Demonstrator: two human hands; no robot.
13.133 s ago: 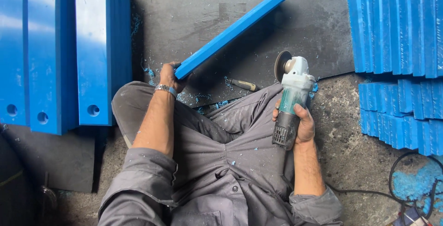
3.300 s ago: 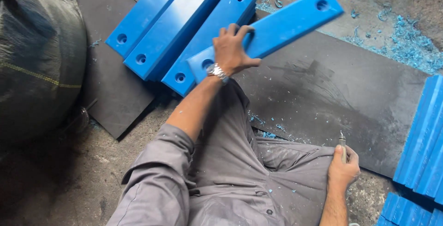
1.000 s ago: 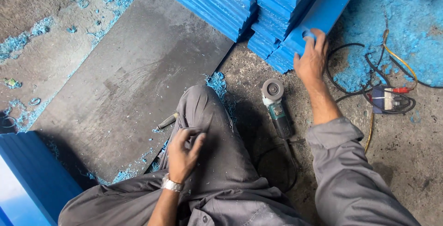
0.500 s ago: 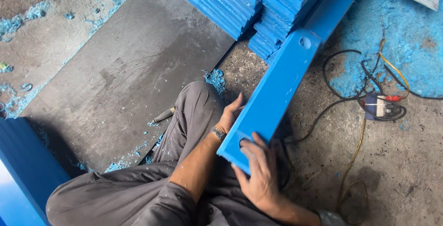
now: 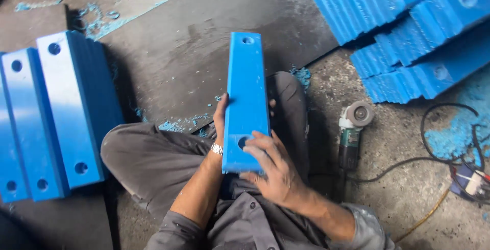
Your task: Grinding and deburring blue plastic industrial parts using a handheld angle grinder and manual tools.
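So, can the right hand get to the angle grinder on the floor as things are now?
Probably yes, but not at once: the right hand rests on the blue plank. The angle grinder lies just to its right, with nothing between.

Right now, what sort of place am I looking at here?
Probably a small fabrication workshop floor: stacks of drilled blue plastic slabs, an angle grinder on the concrete, blue shavings scattered around, and both hands holding one blue slab.

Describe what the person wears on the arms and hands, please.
Both hands are bare, without gloves. The left hand has a silver metal watch band at the wrist. Both arms wear grey sleeves pushed up, leaving the forearms bare. The right hand shows no ring or band.
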